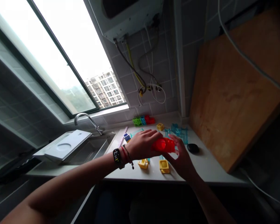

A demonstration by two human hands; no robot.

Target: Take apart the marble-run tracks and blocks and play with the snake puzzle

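1. Two hands meet over the white table (200, 169): the left hand (143, 144) and the right hand (180, 158) both close on one red block assembly (164, 145), held just above the table surface
2. Left fingers (151, 134) curl over the top and near end of the red block assembly; right fingers (175, 140) wrap its far end from below. Both grips are closed on it; how tightly cannot be told
3. Judged progress: the red piece looks to be made of more than one block already joined, so some assembly seems done. A joined row of green, blue and red blocks (143, 120) stands against the tiled wall, apparently a finished section
4. Left to use, as far as visible: a yellow block (143, 163) and a second yellow block (164, 166) lie on the table under the hands, a third yellow block (160, 126) lies near the wall, and clear blue pieces (179, 132) sit loose beyond the hands
5. Surroundings: a dark oval object (193, 148) right of the hands, a sink (93, 149) with a faucet (87, 119) to the left, a wooden board (231, 93) leaning at the right
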